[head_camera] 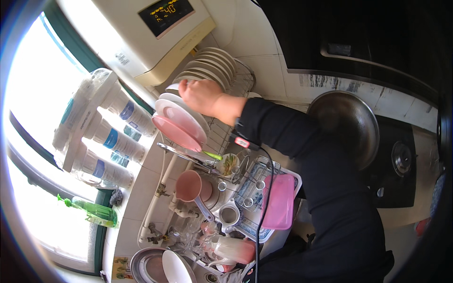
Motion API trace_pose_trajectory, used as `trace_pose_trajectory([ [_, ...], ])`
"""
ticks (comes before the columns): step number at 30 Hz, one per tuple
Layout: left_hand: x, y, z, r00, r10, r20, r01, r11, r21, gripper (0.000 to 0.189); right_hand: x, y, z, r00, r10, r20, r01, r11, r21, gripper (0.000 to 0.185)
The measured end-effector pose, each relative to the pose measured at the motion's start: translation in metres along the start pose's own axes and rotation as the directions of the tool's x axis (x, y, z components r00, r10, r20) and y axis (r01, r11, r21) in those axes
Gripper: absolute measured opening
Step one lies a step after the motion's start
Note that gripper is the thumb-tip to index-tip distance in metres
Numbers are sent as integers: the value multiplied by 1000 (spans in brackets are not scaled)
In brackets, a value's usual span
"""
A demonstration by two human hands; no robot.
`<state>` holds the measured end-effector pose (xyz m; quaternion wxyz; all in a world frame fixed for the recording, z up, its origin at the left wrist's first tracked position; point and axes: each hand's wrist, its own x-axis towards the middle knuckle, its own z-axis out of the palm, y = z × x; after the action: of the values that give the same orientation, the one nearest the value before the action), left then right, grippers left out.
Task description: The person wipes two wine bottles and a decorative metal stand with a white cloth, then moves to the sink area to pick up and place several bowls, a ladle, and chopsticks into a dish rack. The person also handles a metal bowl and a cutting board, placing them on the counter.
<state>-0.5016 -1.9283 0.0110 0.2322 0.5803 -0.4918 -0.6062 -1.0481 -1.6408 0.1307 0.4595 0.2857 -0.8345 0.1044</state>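
My right hand [200, 97] reaches across to the wire dish rack [221, 136], its fingers closed on the rim of a white dish [172, 87]. Most of that dish is hidden behind the hand. On one side of it stands a row of white plates [212, 63] on edge. On the other side, white plates [189, 118] and a pink strainer [175, 132] with a green handle lean in the rack. My left hand is out of view.
A water heater [177, 53] hangs above the rack. A wok [347, 127] sits on the black gas hob [387, 191]. Below the rack are a pink dipper [189, 185], a patterned tray [244, 223] with a pink lid [279, 201], and glassware [187, 235]. A black cable [263, 212] crosses the view.
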Motion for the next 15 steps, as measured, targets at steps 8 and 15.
trace_pose_trajectory([
  [8,-36,24,39,991,129,41,-130,991,22,17,11,5,32,970,197,144,-236,910,340,28],
  [15,-35,36,73,982,156,106,-170,975,142,18,11,6,48,950,268,162,-310,884,351,30],
])
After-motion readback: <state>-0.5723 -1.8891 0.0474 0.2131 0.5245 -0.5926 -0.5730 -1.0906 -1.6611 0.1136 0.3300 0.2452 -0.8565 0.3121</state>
